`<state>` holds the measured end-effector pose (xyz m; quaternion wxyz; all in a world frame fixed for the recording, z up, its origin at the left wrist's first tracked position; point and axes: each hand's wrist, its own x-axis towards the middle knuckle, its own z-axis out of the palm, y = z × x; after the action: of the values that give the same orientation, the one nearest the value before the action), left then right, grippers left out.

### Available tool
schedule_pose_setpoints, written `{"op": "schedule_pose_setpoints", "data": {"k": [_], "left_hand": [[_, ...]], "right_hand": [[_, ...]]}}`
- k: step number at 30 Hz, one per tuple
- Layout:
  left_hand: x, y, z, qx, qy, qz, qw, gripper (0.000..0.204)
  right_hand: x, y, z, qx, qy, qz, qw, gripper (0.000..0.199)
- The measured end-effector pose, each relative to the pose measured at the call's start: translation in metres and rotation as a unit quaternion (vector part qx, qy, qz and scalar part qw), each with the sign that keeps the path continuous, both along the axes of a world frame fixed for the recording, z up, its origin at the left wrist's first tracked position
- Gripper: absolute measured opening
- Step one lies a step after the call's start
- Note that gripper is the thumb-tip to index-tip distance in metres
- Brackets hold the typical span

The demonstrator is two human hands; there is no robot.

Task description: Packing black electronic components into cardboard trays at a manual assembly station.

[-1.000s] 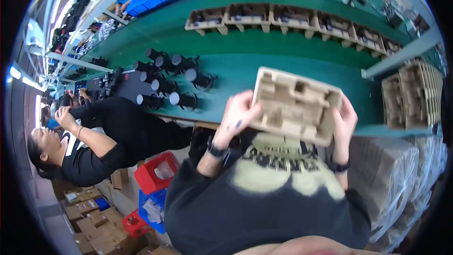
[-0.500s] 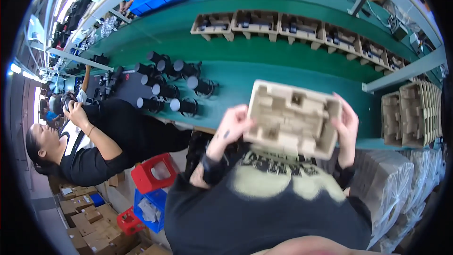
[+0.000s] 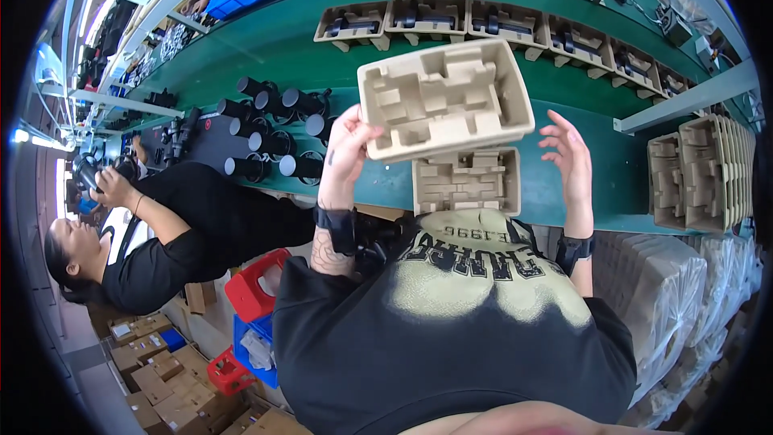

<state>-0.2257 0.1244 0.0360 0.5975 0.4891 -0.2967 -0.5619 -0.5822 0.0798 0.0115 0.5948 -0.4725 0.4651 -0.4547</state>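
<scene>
We're holding up a tan pulp tray with our left hand, grip clamping its left edge. Our right hand is hanging open just off the tray's right side, not touching. A second tray is sitting on the green tabletop right below the raised tray.

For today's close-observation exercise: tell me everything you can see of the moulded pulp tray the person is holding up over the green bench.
The raised tray is a tan, rectangular insert of what looks like moulded paper pulp, with several stepped, empty recesses. It is tilted, its hollow side facing the camera. The left hand grips its left edge; the right hand is open and apart from it. It hangs above the green bench, partly overlapping a second like tray lying flat below it.
</scene>
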Motion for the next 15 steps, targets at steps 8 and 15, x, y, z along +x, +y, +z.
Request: {"op": "schedule_pose_setpoints", "data": {"k": [8,15], "left_hand": [[-0.032,0.045,0.027,0.003,-0.107,-0.137,0.985,0.017],[-0.033,0.048,0.021,0.045,-0.328,-0.125,0.935,0.033]], "right_hand": [[-0.003,0.020,0.050,-0.041,0.030,0.026,0.998,0.045],[-0.003,0.026,0.050,-0.012,0.146,0.036,0.989,0.047]]}}
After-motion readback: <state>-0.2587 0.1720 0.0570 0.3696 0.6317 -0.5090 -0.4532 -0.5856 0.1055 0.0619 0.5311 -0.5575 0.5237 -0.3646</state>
